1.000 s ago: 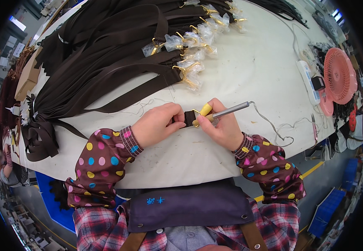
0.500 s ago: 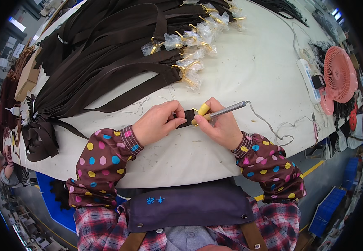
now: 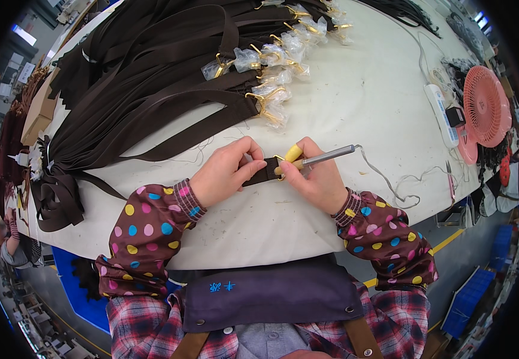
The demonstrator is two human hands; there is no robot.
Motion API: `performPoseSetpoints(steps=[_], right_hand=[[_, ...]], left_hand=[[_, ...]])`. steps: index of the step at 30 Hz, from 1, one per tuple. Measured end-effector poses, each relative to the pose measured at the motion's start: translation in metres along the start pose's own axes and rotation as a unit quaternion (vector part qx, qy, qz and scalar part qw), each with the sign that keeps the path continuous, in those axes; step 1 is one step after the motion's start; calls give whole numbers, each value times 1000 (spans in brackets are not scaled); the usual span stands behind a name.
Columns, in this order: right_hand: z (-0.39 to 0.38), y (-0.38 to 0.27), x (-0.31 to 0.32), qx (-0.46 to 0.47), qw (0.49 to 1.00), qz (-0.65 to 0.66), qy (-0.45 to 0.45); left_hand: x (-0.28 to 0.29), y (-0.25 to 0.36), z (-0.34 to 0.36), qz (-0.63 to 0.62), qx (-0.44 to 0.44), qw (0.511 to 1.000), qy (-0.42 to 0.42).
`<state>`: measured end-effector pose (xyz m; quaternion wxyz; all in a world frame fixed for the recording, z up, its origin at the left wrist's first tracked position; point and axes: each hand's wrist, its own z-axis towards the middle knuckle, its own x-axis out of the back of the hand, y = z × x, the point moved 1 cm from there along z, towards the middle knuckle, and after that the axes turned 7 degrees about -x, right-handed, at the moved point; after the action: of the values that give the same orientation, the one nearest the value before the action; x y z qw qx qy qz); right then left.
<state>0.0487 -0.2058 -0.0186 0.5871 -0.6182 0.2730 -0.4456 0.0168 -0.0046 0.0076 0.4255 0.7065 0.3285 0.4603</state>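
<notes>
A short piece of dark brown strap [image 3: 268,173] with a gold-coloured metal clasp [image 3: 279,167] at its right end is between my hands, over the white table. My left hand [image 3: 223,167] is closed at the strap's left part, thumb and forefinger pinched at its upper edge. My right hand [image 3: 319,182] is closed around a pen-shaped corded tool [image 3: 330,154] with a grey metal barrel and a tan front part. Its fingertips are at the clasp. A yellow cover [image 3: 293,153] sits on my right forefinger. The tool's front tip is hard to make out.
A large pile of dark brown straps [image 3: 152,78] with gold clasps in clear plastic [image 3: 269,103] covers the table's far left. At right are a pink fan [image 3: 486,107], a white power strip [image 3: 441,115], tweezers [image 3: 450,180] and the tool's loose grey cord [image 3: 382,179]. A person [image 3: 11,239] is far left.
My left fingers have lifted slightly and shifted, baring more of the strap's left part. My right hand and the tool have moved slightly to the right.
</notes>
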Motion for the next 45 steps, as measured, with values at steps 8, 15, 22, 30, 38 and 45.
performPoseSetpoints(steps=[8,15,22,30,38,45], right_hand=[[9,-4,3,-10,999,-16,29],[10,1,1,-25,999,-21,25],[11,0,1,-18,999,-38,25],[11,-5,3,-44,997,-59,-5],[2,-7,8,-11,999,-9,30],[0,-10,11,-10,1000,-6,-5]], left_hand=[[-8,-10,10,-142,-35,985,92],[-9,-10,11,-163,-28,982,89],[-9,-10,11,-162,-31,982,89],[-9,-11,10,-166,-34,982,85],[23,25,-14,431,-145,867,205],[1,15,-1,263,-182,947,-9]])
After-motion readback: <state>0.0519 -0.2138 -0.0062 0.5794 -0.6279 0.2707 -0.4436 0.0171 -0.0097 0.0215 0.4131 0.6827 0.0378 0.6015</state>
